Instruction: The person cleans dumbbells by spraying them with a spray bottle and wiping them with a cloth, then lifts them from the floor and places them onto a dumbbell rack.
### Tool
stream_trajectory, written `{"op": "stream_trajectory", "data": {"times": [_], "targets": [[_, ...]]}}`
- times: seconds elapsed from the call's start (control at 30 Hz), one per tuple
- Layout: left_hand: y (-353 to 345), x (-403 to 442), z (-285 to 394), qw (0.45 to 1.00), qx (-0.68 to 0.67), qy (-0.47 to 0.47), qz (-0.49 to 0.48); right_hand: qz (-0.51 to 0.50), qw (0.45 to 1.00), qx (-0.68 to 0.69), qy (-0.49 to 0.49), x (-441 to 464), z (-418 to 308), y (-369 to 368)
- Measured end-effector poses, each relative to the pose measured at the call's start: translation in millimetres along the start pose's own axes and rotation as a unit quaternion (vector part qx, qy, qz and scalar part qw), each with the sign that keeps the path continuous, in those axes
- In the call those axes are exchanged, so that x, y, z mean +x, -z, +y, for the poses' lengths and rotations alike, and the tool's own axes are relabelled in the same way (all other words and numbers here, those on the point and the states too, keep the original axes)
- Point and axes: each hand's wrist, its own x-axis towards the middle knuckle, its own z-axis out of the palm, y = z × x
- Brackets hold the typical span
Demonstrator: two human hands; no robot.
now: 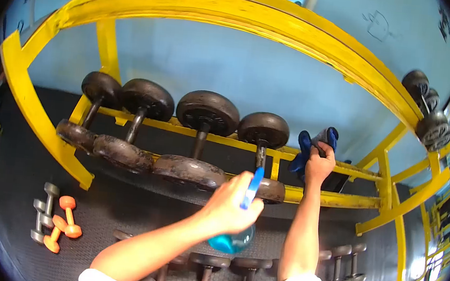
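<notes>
My left hand (pixel 232 209) is closed around the neck of a spray bottle (pixel 232 242) with a blue trigger head and clear blue-green liquid. It is in front of the rightmost large dumbbell (pixel 264 129) on the lower tier of a yellow rack (pixel 333 198), partly covering that dumbbell's near end. My right hand (pixel 321 163) grips a dark blue and grey cloth (pixel 300 153), bunched and hanging over the rack to the right of the dumbbells. Other worn black dumbbells (pixel 207 112) lie side by side to the left, handles pointing away from me.
The rack's upper yellow beam (pixel 237 11) arches above my hands. On the black rubber floor (pixel 116 206) lie orange dumbbells (pixel 70 216) and grey dumbbells (pixel 38 220) at left. Several more dumbbells (pixel 206 279) are close below my arms. A blue wall (pixel 179 55) stands behind.
</notes>
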Motion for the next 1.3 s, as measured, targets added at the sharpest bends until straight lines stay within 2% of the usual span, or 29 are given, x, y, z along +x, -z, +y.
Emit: {"op": "stream_trajectory", "data": {"times": [0.03, 0.1, 0.13, 0.2, 0.23, 0.3, 0.37, 0.43, 0.5, 0.57, 0.67, 0.77, 0.8, 0.83, 0.9, 0.93, 0.97, 1.03, 1.1, 1.13, 1.17, 1.23, 1.3], "targets": [[-5.4, 15.0, 2.4, 0.999, 0.030, 0.002, 0.027, -0.029, 0.995, 0.063, -0.068, -0.1, -6.0, 11.6], [-10.1, 47.8, 6.8, 0.997, 0.067, 0.008, 0.029, -0.117, 0.993, 0.034, 0.009, 3.5, -24.5, 14.4], [-13.3, 65.7, 2.7, 0.998, 0.038, 0.046, -0.004, -0.144, 0.982, 0.123, -0.020, 4.5, -24.6, 9.7], [-12.3, 94.1, 10.8, 0.986, 0.014, 0.140, -0.085, -0.129, 0.974, 0.182, -0.041, 3.2, -31.7, 3.6], [-13.8, 102.4, 15.7, 0.974, 0.018, 0.203, -0.100, -0.134, 0.969, 0.206, -0.039, 1.4, -27.6, 0.5], [-13.6, 113.3, 31.1, 0.952, 0.067, 0.271, -0.121, -0.169, 0.965, 0.196, -0.039, -3.8, -18.4, -6.7], [-11.3, 116.0, 36.2, 0.952, 0.038, 0.278, -0.122, -0.264, 0.957, 0.101, 0.069, -4.0, -17.4, -10.2], [-11.7, 120.8, 34.9, 0.963, 0.043, 0.245, -0.106, -0.270, 0.948, 0.066, 0.153, -11.3, -35.9, -14.4], [-10.3, 124.7, 38.6, 0.963, 0.067, 0.241, -0.095, -0.275, 0.955, -0.007, 0.116, -33.5, -20.0, -32.6], [-6.4, 125.3, 45.0, 0.969, 0.044, 0.229, -0.078, -0.239, 0.960, 0.004, 0.143, -42.3, 6.9, -44.0], [-4.7, 122.6, 53.4, 0.975, 0.038, 0.207, -0.066, -0.255, 0.965, 0.063, -0.020, -39.9, 12.3, -30.3], [-9.3, 116.5, 54.3, 0.982, 0.054, 0.165, -0.070, -0.290, 0.953, 0.050, -0.074, -60.0, 68.8, -44.5], [-10.6, 115.7, 55.3, 0.985, 0.060, 0.143, -0.072, -0.329, 0.937, 0.015, -0.117, -50.8, 46.7, -36.0], [-11.9, 114.6, 56.0, 0.985, 0.063, 0.140, -0.077, -0.323, 0.939, 0.015, -0.119, -42.3, 35.2, -33.2], [-11.0, 112.4, 54.6, 0.983, 0.127, 0.120, -0.058, -0.411, 0.894, 0.053, -0.169, -24.8, 15.6, -33.1], [-8.5, 112.8, 49.5, 0.978, 0.190, 0.070, -0.045, -0.407, 0.898, 0.076, -0.150, -15.7, -4.3, -28.3], [-6.4, 112.5, 48.2, 0.978, 0.193, 0.070, -0.042, -0.389, 0.905, 0.124, -0.120, -11.7, -14.4, -28.4], [-3.3, 111.3, 46.9, 0.980, 0.174, 0.091, -0.038, -0.280, 0.889, 0.349, -0.099, -11.5, -25.4, -40.5], [-0.3, 109.6, 45.4, 0.980, 0.176, 0.092, -0.020, -0.190, 0.969, 0.137, 0.073, -4.9, -22.3, -40.9], [1.0, 108.0, 44.1, 0.980, 0.179, 0.090, -0.011, -0.186, 0.982, 0.026, 0.023, -7.9, -25.0, -36.0], [2.8, 107.8, 38.0, 0.977, 0.199, 0.078, 0.004, -0.130, 0.990, 0.061, 0.012, -18.3, 0.0, -47.7], [5.3, 103.7, 35.0, 0.987, 0.150, 0.055, 0.010, -0.232, 0.963, -0.022, -0.136, -2.8, 8.3, -31.7], [9.5, 106.9, 34.4, 0.988, 0.142, 0.067, 0.011, -0.080, 0.996, -0.031, 0.031, 0.7, 14.6, -41.0]]}}
